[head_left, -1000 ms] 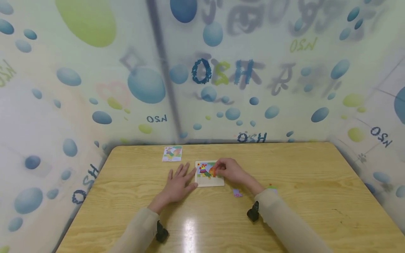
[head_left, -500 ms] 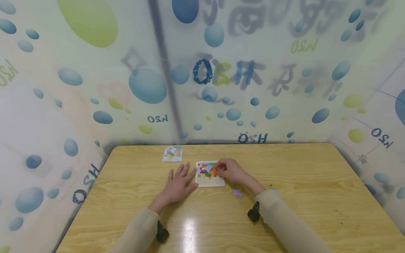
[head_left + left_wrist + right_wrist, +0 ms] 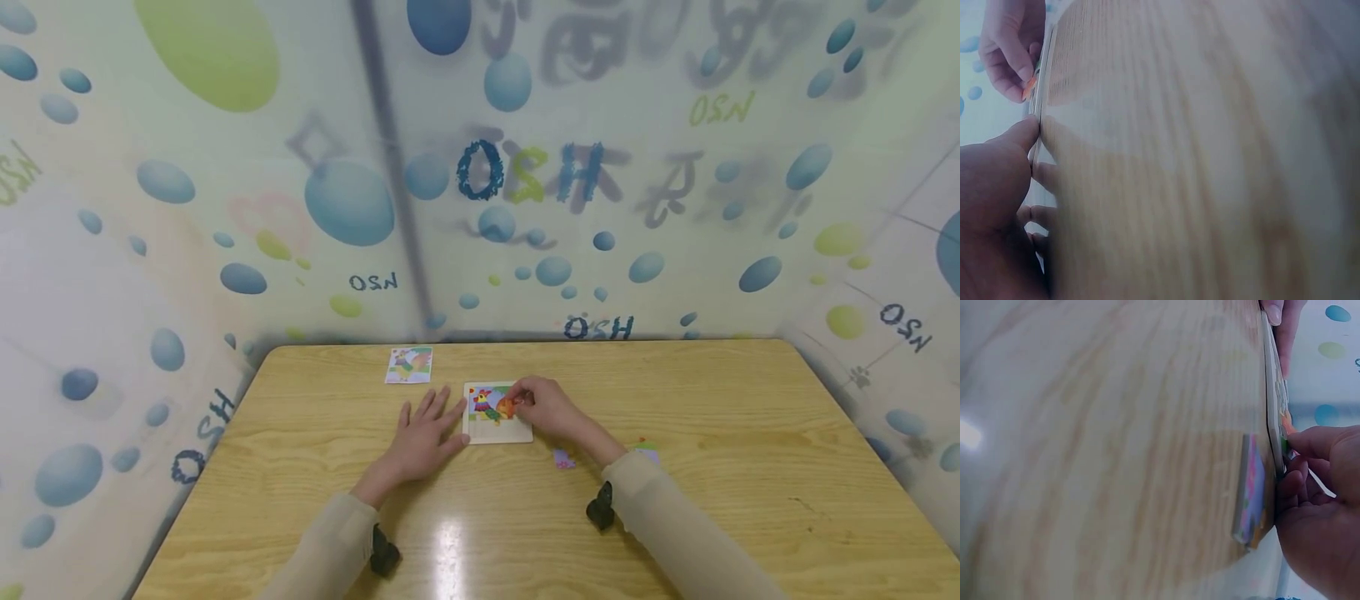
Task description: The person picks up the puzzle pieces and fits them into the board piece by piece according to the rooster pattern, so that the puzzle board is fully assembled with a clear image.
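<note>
2 hands work over a wooden counter (image 3: 712,400) in the head view. The left hand (image 3: 422,437) lies palm down, its fingers straight and spread apart, with the tips of forefinger and thumb at the left edge of a puzzle board (image 3: 498,433). A bright rooster picture covers the board's upper part; the strip below is pale and bare. At the board's right side, the right hand (image 3: 551,408) has thumb and fingers clamped on an orange piece (image 3: 510,408), over the right part of the picture. Whether that piece lies flat in the board, I cannot tell. Near the board's lower right corner lies a lilac piece (image 3: 564,459); farther right, a green and lilac piece (image 3: 647,451) shows partly past the right sleeve (image 3: 660,500). Left of the board, near the far edge, lies a square card (image 3: 409,365) with a paler rooster.

In the left wrist view, the board is seen nearly edge-on, the left thumb touching it. Beyond, the right hand pinches the orange piece.

In the right wrist view, thumb and forefinger meet at the orange piece over the board. The lilac piece, marked with pink, lies on the counter near the board, and the left hand touches the board's far end
</note>
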`<move>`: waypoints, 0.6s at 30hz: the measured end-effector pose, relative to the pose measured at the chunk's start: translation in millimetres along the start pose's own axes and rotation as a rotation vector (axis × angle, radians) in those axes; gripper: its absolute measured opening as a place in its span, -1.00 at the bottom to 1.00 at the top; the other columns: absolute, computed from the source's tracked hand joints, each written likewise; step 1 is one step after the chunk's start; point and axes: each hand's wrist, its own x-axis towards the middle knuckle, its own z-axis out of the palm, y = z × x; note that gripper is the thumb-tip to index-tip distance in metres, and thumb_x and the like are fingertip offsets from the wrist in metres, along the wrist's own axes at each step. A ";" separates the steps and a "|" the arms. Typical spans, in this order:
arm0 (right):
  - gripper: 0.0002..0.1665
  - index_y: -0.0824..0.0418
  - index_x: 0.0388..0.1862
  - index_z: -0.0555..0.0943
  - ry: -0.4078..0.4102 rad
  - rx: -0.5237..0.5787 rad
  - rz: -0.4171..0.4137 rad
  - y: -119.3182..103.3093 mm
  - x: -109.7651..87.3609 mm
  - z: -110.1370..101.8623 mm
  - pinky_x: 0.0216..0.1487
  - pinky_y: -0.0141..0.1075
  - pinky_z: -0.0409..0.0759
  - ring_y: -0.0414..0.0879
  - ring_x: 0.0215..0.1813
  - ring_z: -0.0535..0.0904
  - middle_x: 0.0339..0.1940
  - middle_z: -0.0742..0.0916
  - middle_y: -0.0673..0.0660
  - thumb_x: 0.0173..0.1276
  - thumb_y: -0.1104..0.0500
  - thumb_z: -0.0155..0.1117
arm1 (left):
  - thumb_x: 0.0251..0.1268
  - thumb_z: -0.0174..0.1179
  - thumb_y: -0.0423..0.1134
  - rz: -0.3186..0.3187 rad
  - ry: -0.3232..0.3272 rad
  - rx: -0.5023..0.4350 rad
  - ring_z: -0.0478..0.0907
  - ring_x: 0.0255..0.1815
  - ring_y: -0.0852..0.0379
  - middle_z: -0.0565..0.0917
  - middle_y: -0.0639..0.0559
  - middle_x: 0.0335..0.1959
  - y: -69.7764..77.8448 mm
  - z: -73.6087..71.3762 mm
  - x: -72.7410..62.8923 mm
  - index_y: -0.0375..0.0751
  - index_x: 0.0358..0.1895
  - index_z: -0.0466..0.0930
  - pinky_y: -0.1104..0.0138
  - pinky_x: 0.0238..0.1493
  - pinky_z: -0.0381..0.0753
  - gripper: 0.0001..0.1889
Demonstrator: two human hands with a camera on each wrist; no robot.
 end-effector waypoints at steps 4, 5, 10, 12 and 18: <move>-0.76 0.25 -0.06 0.72 -0.001 -0.003 -0.011 0.9 -0.5 0.6 -0.27 -0.28 0.48 -0.11 -0.30 0.46 -0.27 0.65 0.03 0.32 0.41 0.28 | 0.60 0.05 0.07 -0.001 -0.001 -0.006 -0.18 0.65 -0.32 -0.01 -0.29 0.66 0.7 -0.4 -0.4 -0.14 0.60 0.23 -0.38 0.46 -0.32 -0.34; -0.76 0.25 -0.06 0.72 0.001 -0.005 -0.011 1.0 -0.5 0.9 -0.27 -0.28 0.48 -0.11 -0.29 0.46 -0.27 0.65 0.03 0.32 0.40 0.28 | 0.60 0.05 0.08 -0.001 -0.002 -0.006 -0.18 0.65 -0.32 -0.02 -0.29 0.66 0.8 -0.6 -0.5 -0.14 0.60 0.23 -0.38 0.46 -0.32 -0.34; -0.79 0.21 -0.08 0.74 0.003 -0.013 -0.019 2.7 -1.1 1.7 -0.25 -0.28 0.50 -0.11 -0.28 0.47 -0.24 0.65 0.02 0.37 0.38 0.29 | 0.60 0.06 0.06 0.000 -0.004 -0.014 -0.18 0.65 -0.33 -0.01 -0.29 0.65 1.9 -1.5 -0.9 -0.14 0.60 0.23 -0.39 0.46 -0.32 -0.35; -0.80 0.20 -0.10 0.75 0.002 -0.017 -0.029 3.0 -1.3 1.5 -0.24 -0.27 0.49 -0.11 -0.28 0.46 -0.24 0.64 0.02 0.38 0.38 0.29 | 0.60 0.06 0.06 0.000 -0.003 -0.017 -0.18 0.65 -0.33 -0.01 -0.30 0.65 2.1 -1.6 -0.8 -0.15 0.60 0.24 -0.39 0.46 -0.31 -0.35; -0.81 0.18 -0.12 0.76 0.011 -0.020 -0.043 5.1 -1.3 2.3 -0.25 -0.29 0.48 -0.12 -0.30 0.46 -0.25 0.64 0.02 0.38 0.38 0.31 | 0.60 0.06 0.05 0.004 0.003 -0.018 -0.16 0.65 -0.34 0.01 -0.30 0.65 2.7 -2.0 -1.3 -0.17 0.59 0.25 -0.40 0.45 -0.29 -0.35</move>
